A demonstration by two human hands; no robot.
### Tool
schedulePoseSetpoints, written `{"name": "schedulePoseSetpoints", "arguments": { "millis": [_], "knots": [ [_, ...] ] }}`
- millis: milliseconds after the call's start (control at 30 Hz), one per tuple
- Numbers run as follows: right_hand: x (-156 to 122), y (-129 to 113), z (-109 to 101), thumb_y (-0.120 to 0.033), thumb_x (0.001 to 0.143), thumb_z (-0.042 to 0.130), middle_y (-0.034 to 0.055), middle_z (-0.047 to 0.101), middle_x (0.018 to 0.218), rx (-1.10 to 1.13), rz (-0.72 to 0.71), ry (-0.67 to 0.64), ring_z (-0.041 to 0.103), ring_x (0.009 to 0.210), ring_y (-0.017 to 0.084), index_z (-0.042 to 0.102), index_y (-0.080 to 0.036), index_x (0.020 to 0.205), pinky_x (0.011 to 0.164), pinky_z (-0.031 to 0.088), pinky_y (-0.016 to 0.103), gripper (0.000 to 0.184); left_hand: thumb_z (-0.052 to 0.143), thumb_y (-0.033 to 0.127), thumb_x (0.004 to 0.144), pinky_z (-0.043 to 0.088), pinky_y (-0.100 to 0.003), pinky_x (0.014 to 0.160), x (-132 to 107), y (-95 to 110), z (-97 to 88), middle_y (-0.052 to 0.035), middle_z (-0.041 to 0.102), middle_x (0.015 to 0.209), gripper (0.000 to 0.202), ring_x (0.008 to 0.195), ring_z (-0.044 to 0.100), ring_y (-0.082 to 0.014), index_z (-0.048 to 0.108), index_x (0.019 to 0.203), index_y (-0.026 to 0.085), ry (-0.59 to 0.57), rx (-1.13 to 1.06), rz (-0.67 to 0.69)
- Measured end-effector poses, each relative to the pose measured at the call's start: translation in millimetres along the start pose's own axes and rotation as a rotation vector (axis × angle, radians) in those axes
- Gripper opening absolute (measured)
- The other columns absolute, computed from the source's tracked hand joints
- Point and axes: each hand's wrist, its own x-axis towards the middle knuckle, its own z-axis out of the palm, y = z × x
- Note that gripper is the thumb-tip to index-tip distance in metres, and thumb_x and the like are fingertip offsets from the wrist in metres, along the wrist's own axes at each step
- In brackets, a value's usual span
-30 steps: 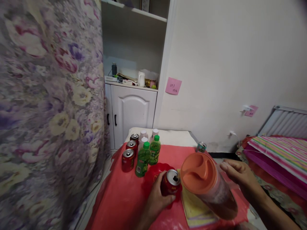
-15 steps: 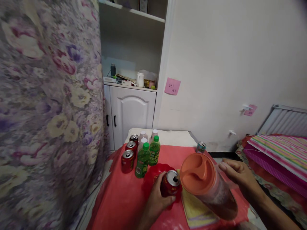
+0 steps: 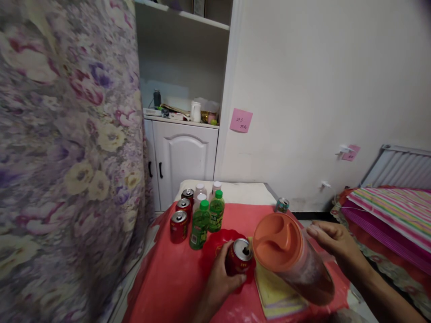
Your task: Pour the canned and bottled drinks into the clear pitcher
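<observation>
My left hand (image 3: pixel 222 278) is wrapped round an opened red drink can (image 3: pixel 238 260), tilted slightly, over a red scalloped plate (image 3: pixel 210 255). On the right, my right hand (image 3: pixel 332 240) grips the handle side of a clear pitcher (image 3: pixel 308 273) with an orange lid (image 3: pixel 278 242). The pitcher leans to the left, its lid edge right by the can's opening, and brownish liquid shows inside. A thin brownish stream seems to run between the lid and the can. Below the pitcher lies a folded yellow cloth (image 3: pixel 278 294).
Several red cans (image 3: pixel 178 228), two green-capped bottles (image 3: pixel 201 226) and several white-capped bottles (image 3: pixel 200 190) stand left on the red tablecloth (image 3: pixel 158 278). A small teal can (image 3: pixel 282 205) is at the back right. A floral curtain (image 3: pixel 74 157) hangs left; a bed (image 3: pixel 387 215) stands right.
Both hands keep nearly the same place. The pitcher has shifted very slightly, with its lid a little higher in view; the can stays under its edge.
</observation>
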Motion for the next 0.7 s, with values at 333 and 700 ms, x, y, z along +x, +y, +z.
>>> {"name": "schedulePoseSetpoints", "arguments": {
  "millis": [333,700],
  "knots": [
    [-1.2,-4.0,0.6,-0.063,0.078,0.061,-0.0048,0.023,0.061,0.006,-0.009,-0.001,0.023,0.058,0.012,0.033,-0.023,0.055,0.054,0.02,0.029,0.054,0.076,0.013,0.053,0.042,-0.05,0.109,-0.3,-1.3,-1.4,-0.01,0.065,0.131,0.078,0.13,0.053,-0.0368,0.058,0.128,0.024,-0.015,0.013,0.007],
    [0.4,-0.1,0.4,-0.06,0.077,0.064,-0.0052,0.028,0.057,0.028,-0.01,-0.003,0.027,0.055,0.011,0.04,-0.021,0.052,0.051,0.024,0.027,0.052,0.079,0.015,0.053,0.041,-0.05,0.11,0.3,-0.2,-1.0,-0.0101,0.064,0.131,0.079,0.129,0.053,-0.0371,0.058,0.128,0.024,-0.021,0.019,0.004]
  ]
}}
